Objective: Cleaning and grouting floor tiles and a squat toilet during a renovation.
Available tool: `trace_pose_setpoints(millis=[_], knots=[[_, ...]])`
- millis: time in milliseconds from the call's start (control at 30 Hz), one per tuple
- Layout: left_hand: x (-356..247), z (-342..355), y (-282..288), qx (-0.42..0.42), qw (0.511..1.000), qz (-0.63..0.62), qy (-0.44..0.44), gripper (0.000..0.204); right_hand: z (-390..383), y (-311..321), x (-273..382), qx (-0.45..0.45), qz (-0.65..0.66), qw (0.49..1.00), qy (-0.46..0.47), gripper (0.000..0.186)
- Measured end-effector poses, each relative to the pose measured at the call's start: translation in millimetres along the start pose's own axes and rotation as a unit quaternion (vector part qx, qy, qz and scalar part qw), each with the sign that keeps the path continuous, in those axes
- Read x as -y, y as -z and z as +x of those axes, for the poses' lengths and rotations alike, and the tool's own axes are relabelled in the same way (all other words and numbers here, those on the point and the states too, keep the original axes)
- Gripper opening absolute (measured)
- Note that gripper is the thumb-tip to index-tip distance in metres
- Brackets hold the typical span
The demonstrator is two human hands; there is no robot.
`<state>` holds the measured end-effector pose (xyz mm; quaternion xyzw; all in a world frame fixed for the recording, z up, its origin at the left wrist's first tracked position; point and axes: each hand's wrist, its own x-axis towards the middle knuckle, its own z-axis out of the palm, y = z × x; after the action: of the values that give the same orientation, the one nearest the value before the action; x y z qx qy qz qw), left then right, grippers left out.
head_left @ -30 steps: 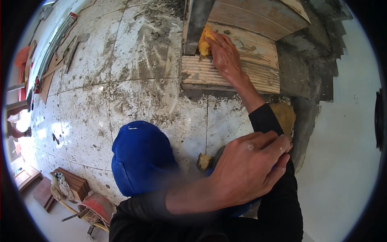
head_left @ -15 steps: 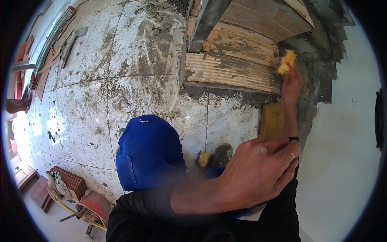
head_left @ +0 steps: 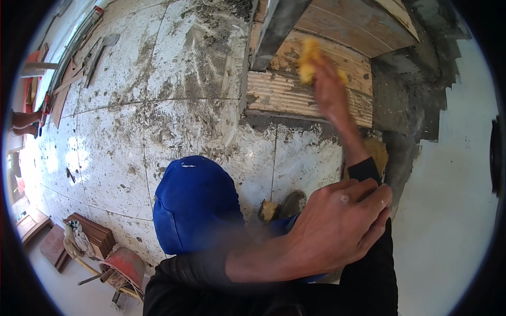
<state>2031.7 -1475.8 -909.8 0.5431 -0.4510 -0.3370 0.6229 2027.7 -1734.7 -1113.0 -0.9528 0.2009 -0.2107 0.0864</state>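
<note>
My right hand (head_left: pixel 330 87), blurred by motion, holds a crumpled yellow sponge or cloth (head_left: pixel 310 52) over the pale, grooved wooden-looking step (head_left: pixel 284 100), which is streaked with grey mortar. A grey upright post (head_left: pixel 275 29) stands at the step's left side. My left hand (head_left: pixel 348 221) is close to the camera, fingers curled closed, crossing in front of my right sleeve; whatever they may hold is hidden. Below lie my blue-clad knee (head_left: pixel 192 200) and a dark shoe (head_left: pixel 291 205), beside a small yellowish lump (head_left: pixel 269 210).
Mortar-smeared white floor tiles (head_left: pixel 110 131) spread leftward, with long bars and boards (head_left: pixel 74 58) and another person's foot (head_left: pixel 26 121) at the far left. A red bucket (head_left: pixel 121 266) and stacked brown tiles (head_left: pixel 92 234) sit lower left. A pale wall (head_left: pixel 443 221) rises at right.
My right hand went with the sponge from the step's left end to its right end, then back leftward to its middle. My left hand shifted slightly right and stays closed.
</note>
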Motion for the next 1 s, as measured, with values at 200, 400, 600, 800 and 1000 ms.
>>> trace_pose_setpoints(millis=[200,400,600,800,1000], knots=[[-12.1,-7.1,6.3,-0.008,0.999,-0.024,-0.025,0.017,-0.6,20.1,-44.0,0.005,-0.002,0.994,-0.111,0.040],[-7.4,-7.6,6.6,0.015,1.000,-0.018,0.002,0.017,-16.2,14.3,2.2,0.006,-0.004,1.000,-0.007,0.038],[-19.9,-8.4,2.4,0.030,0.998,-0.042,-0.034,0.015,2.0,21.4,-59.5,-0.007,-0.033,0.997,-0.065,0.036],[-15.1,-10.5,14.2,0.033,0.999,-0.010,0.010,0.015,-1.9,-7.3,27.2,-0.009,0.006,1.000,0.008,0.035],[-17.3,-9.4,12.6,0.031,0.998,-0.043,-0.027,0.015,-48.5,93.0,-224.1,-0.037,-0.245,0.943,-0.224,0.030]])
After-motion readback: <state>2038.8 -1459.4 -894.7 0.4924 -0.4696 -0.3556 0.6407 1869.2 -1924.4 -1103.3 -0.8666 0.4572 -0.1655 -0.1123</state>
